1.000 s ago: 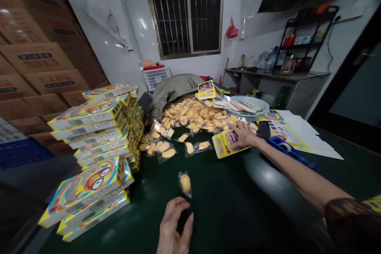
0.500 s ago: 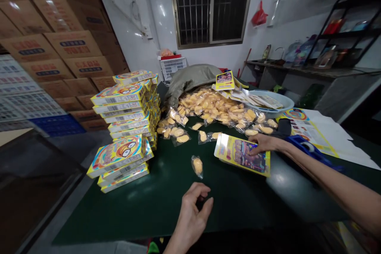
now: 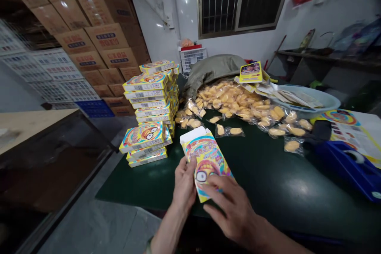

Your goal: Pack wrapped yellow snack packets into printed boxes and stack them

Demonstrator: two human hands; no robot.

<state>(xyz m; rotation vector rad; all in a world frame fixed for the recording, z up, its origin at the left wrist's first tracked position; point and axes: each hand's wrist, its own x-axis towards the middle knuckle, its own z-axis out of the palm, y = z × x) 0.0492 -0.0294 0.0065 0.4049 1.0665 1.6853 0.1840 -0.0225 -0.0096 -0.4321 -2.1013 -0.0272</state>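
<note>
A thin, colourful cardboard box point(image 3: 205, 147) printed with a face in glasses is tilted in front of me, with a white flap up at its far end. My left hand point(image 3: 185, 184) is closed on its left edge, thumb on the printed front. Over the lower right of the front lies my right hand point(image 3: 230, 202), fingers apart and slightly blurred, thumb off the near end. Beyond the box, several wrapped yellow pieces point(image 3: 232, 131) lie on the dark green table point(image 3: 262, 174). Matching boxes point(image 3: 145, 135) are stacked to the left.
A heap of wrapped yellow pieces point(image 3: 235, 101) spills from a grey-green sack point(image 3: 217, 67). Flattened cartons lie in and beside a pale blue basin point(image 3: 327, 105). A blue tape dispenser point(image 3: 348, 168) sits at the right near a printed sheet point(image 3: 354, 127). Brown cartons point(image 3: 110, 39) are piled behind.
My right hand has brought the box from the right to the middle, and my left hand has taken hold of it. The view has swung left. The single near packet no longer shows.
</note>
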